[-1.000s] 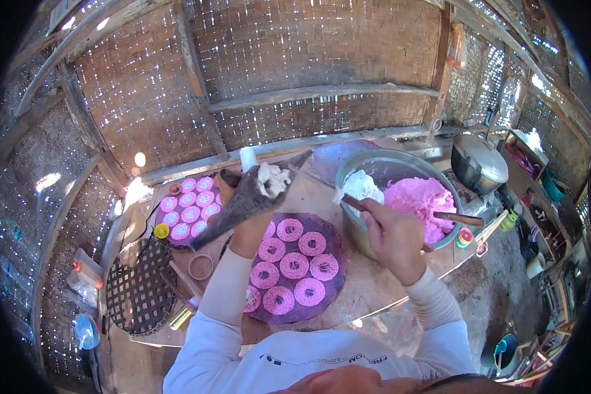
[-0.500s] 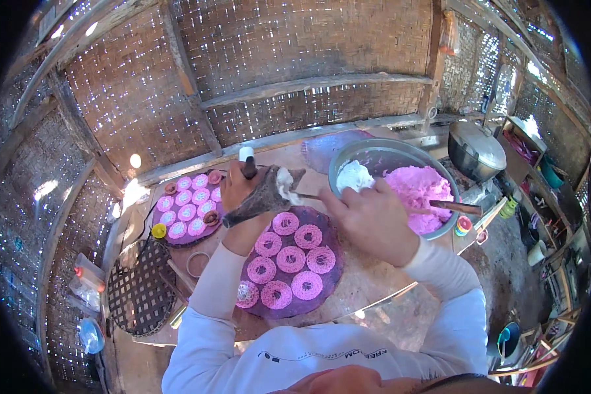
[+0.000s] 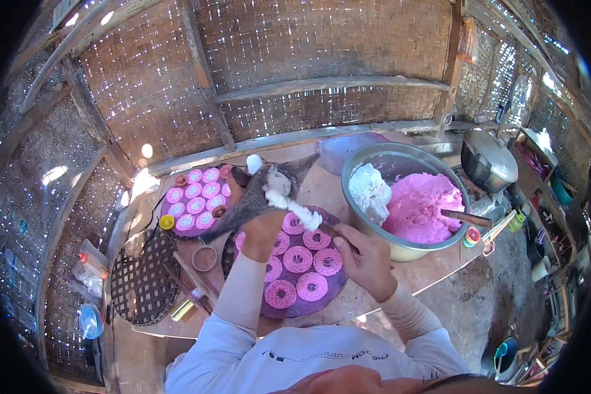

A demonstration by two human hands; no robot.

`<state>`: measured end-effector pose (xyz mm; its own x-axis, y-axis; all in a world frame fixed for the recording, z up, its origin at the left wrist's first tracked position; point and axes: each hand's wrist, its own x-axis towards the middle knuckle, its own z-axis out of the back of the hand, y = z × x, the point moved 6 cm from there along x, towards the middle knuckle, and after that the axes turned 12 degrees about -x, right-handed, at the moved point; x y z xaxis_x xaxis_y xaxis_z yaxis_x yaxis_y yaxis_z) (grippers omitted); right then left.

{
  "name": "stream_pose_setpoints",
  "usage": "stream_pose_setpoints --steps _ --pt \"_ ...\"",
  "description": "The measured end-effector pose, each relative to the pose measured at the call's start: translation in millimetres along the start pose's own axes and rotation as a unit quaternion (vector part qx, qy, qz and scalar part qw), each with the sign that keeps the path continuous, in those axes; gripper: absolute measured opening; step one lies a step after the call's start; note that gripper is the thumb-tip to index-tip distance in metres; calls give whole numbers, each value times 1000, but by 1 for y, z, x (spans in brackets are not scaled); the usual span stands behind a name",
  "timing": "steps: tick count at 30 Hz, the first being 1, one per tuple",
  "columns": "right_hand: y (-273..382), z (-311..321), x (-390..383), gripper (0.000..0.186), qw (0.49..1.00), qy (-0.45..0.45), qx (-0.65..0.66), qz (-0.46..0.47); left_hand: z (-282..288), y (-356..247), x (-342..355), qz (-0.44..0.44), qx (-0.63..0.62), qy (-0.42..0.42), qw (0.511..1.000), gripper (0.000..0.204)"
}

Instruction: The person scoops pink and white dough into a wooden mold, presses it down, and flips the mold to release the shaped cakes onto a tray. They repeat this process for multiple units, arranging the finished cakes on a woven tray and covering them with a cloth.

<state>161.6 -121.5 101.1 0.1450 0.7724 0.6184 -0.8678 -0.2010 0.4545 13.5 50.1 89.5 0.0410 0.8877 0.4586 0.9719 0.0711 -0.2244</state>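
My left hand [image 3: 261, 231] grips a dark grey, wood-like tool [image 3: 246, 213] with long pointed arms and a hollow middle; the tool hides most of the fingers. White dough [image 3: 277, 198] sits in the hollow and trails out. My right hand [image 3: 369, 264] is closed round a wooden stick [image 3: 338, 233], its tip coated in white dough beside the tool. Below both hands, pink lacy rings [image 3: 298, 259] lie on a round purple sheet [image 3: 295, 308]. To the right, a large grey basin [image 3: 410, 152] holds a white dough lump [image 3: 369, 190] and a pink dough mass [image 3: 420, 207].
A second purple tray of pink rounds [image 3: 194, 190] lies at left, near a yellow cup [image 3: 167, 222] and a woven rack [image 3: 144, 279]. Another wooden stick [image 3: 466, 218] stands in the pink dough. A lidded pot [image 3: 489, 157] is at far right. A woven wall [image 3: 322, 43] closes the back.
My right hand has drawn back toward me, and the stick's white-coated tip now shows outside the tool's hollow. The left hand has shifted slightly right and toward me with the tool.
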Motion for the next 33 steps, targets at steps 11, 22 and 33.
stream_pose_setpoints --steps 11,22,33 --pt "-192 -22 64 16 829 146 -540 -21 9 -96 -32 -31 337 49 940 51" --pt "34 -102 3 53 690 433 569 -109 -39 -50 -31 121 -191 369 901 24" --pt "13 -82 -28 59 581 288 682 -338 103 -99 -62 140 364 -125 912 43"
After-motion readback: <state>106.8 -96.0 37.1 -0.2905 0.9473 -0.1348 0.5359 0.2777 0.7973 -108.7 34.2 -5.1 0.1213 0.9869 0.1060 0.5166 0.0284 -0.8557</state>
